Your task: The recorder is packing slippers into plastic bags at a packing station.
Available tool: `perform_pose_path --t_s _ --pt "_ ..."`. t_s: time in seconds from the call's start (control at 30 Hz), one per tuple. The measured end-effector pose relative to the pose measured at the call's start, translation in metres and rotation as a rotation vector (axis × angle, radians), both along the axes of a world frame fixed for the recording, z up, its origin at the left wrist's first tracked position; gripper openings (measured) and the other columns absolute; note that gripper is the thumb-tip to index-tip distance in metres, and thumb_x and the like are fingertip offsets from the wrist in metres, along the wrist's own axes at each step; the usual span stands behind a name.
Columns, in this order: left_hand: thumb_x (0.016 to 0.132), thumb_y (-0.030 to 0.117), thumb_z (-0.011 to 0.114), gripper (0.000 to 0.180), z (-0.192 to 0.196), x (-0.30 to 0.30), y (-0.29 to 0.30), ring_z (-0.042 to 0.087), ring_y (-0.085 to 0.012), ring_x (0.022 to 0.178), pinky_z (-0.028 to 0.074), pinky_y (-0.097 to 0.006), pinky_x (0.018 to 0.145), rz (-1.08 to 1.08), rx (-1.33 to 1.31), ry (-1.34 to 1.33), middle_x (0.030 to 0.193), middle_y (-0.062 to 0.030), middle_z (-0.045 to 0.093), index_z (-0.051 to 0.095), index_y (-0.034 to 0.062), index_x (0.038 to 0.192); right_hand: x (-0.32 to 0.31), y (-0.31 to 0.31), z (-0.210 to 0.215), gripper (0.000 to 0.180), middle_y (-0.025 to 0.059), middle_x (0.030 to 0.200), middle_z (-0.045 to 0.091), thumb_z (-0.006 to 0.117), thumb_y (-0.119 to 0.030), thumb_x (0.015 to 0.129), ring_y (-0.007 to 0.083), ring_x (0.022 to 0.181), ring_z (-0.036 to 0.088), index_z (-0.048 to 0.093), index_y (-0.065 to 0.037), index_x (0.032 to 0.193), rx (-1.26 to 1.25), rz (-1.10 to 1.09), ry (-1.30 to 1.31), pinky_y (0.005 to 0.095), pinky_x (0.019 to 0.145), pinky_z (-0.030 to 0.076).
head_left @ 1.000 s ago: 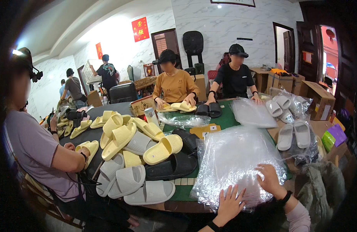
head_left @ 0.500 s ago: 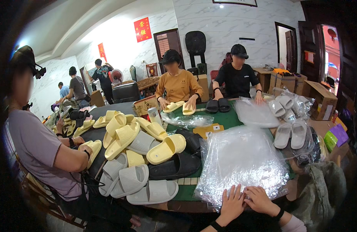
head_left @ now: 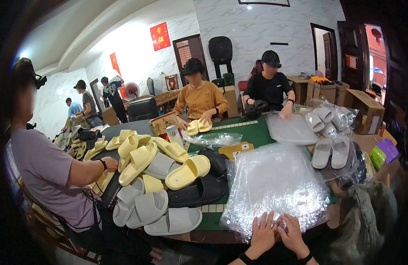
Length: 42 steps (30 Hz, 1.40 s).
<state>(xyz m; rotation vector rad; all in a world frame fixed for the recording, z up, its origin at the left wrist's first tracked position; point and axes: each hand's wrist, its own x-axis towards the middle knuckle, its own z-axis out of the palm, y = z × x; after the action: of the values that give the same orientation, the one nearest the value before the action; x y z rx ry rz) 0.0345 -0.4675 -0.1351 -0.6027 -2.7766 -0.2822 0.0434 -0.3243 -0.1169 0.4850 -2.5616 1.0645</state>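
Both of my hands are down at six o'clock in the head view, side by side on the near edge of the stack of clear plastic bags. My left hand lies flat with the fingers spread, tips pressing on the lowest sheet. My right hand sits just beside it, thumbs almost touching, fingers loosely fanned and clamped on nothing that I can make out. Neither hand has a bag pinched up yet.

I read this as the picking step: working the edge of the stack to separate one bag from the rest. The stack lies on the green bench, straight ahead of me at twelve o'clock from my hands, slick and crinkled, with its near edge hanging a little over the bench rim.

At nine to ten o'clock lies the heap of slippers, yellow, grey and black ones jumbled together, with a grey slipper nearest to my left hand. At two o'clock, a pair of white slippers sits already in film.

Next, I judge, I need a fingertip pinch on the top sheet alone, and these films cling, so a sliding rub between thumb and finger should part them. A person in a lilac shirt works at nine o'clock, so I must keep my reach clear of that arm.
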Motion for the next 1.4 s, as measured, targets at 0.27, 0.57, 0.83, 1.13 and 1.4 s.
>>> perform_pose_path --t_s 0.27,0.57,0.83,1.13,1.4 --pt "0.088 0.036 0.049 0.054 -0.005 -0.001 -0.002 0.028 -0.0327 0.136 0.017 -0.058 0.108 -0.004 -0.014 0.004 0.149 -0.0127 0.028 0.042 0.0178 0.139 -0.007 -0.012 -0.005 0.04 0.0202 0.126 0.049 0.06 -0.012 0.082 0.037 0.12 0.044 0.051 0.001 0.119 0.041 -0.076 0.136 0.0471 0.106 0.029" --pt "0.091 0.025 0.041 0.042 -0.014 -0.003 0.003 0.029 -0.032 0.135 0.019 -0.056 0.107 0.031 0.015 0.04 0.146 -0.0124 0.034 0.051 0.0092 0.129 -0.019 -0.016 -0.029 0.036 0.0201 0.125 0.051 0.053 -0.023 0.085 0.0362 0.123 0.041 0.055 -0.003 0.115 0.177 -0.1 0.126 0.0521 0.107 0.024" --pt "0.09 0.025 0.042 0.043 -0.015 -0.005 0.003 0.028 -0.0319 0.136 0.017 -0.058 0.108 0.015 0.045 0.044 0.147 -0.0118 0.033 0.052 0.0056 0.126 -0.019 -0.018 -0.029 0.033 0.0178 0.124 0.053 0.051 -0.023 0.085 0.0345 0.122 0.043 0.059 -0.007 0.113 0.189 -0.132 0.155 0.051 0.107 0.024" --pt "0.082 0.026 0.055 0.047 -0.004 -0.001 -0.011 0.028 -0.0314 0.136 0.019 -0.056 0.108 -0.047 -0.039 -0.006 0.147 -0.0123 0.032 0.054 0.0068 0.125 -0.02 -0.018 -0.03 0.037 0.0169 0.126 0.051 0.052 -0.028 0.085 0.0332 0.122 0.044 0.058 -0.009 0.116 0.224 -0.119 0.14 0.0509 0.106 0.026" --pt "0.077 0.028 0.061 0.05 -0.013 0.005 -0.018 0.03 -0.0299 0.135 0.021 -0.053 0.108 -0.099 -0.032 -0.015 0.146 -0.0129 0.033 0.056 0.0082 0.122 -0.014 -0.02 -0.013 0.046 0.0154 0.125 0.051 0.056 -0.034 0.083 0.033 0.123 0.041 0.057 -0.007 0.12 0.26 -0.118 0.061 0.0527 0.108 0.021"
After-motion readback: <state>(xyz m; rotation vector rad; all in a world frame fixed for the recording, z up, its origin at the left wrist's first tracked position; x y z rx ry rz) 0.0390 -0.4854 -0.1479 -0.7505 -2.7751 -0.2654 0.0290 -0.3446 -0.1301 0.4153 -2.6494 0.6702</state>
